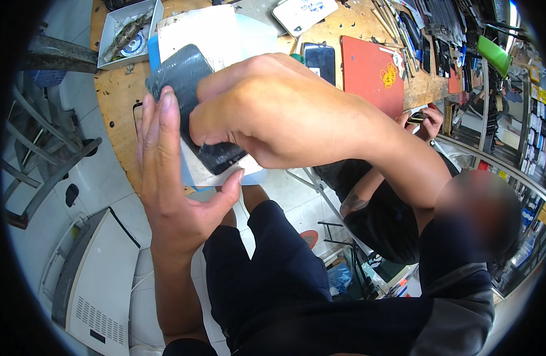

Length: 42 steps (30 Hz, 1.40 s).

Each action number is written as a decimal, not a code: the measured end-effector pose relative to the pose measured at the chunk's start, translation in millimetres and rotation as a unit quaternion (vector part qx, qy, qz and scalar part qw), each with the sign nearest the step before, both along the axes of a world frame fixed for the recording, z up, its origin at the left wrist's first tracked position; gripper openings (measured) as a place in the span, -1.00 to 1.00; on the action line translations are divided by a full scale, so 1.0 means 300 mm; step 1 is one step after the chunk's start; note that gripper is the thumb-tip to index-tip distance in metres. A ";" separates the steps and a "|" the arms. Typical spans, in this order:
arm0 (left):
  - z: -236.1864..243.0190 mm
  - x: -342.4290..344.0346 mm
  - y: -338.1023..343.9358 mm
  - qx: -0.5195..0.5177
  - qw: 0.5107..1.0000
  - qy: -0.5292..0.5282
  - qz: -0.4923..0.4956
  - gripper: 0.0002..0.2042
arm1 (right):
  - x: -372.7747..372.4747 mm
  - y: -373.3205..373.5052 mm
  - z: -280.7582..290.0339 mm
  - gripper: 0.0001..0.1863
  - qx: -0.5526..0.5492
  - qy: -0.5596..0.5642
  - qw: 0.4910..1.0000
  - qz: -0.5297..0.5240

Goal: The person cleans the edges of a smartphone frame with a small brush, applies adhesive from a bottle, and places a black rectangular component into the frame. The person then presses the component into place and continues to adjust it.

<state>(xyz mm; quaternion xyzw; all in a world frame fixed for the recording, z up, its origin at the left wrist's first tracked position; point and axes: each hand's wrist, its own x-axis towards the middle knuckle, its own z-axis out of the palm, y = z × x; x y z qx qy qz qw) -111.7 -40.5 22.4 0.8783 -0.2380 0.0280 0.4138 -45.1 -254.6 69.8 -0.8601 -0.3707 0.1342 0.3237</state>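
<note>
A dark, phone-shaped slab (181, 66) with a streaky, shiny surface lies slanted on white paper (195, 32) over a light blue sheet. My left hand (176, 172) is along its left edge, fingers stretched out and thumb spread toward the near corner. Over the middle of the slab, my right hand (267, 113) is closed, with its fingers curled under and pressed on the surface. Whatever those fingers may pinch is hidden by the hand. Part of another thin black-edged piece (137, 113) shows left of my left hand.
Behind lie a white box (128, 59) with a tape roll, a white phone back (302, 15) and a dark-screened phone (319, 62). A red mat (368, 77) holds yellow rubber bands (388, 75). At right, another person's hands (424, 121) hold a small device. A metal chair (53, 160) stands left.
</note>
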 end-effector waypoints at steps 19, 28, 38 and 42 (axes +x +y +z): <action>0.207 0.149 0.060 0.182 0.975 -0.055 -0.116 -0.26 | -0.127 -0.224 -0.023 -0.79 0.342 0.084 0.812 -0.466; 0.293 0.408 -0.045 0.343 0.841 -0.083 -0.411 -0.34 | -0.459 -0.197 -0.203 -0.85 0.342 0.278 0.699 -0.563; 0.307 0.421 -0.057 0.344 0.832 -0.082 -0.427 -0.28 | -0.535 -0.170 -0.245 -0.84 0.361 0.258 0.704 -0.555; 0.321 0.430 -0.053 0.347 0.823 -0.086 -0.442 -0.22 | -0.530 -0.144 -0.236 -0.85 0.371 0.269 0.702 -0.545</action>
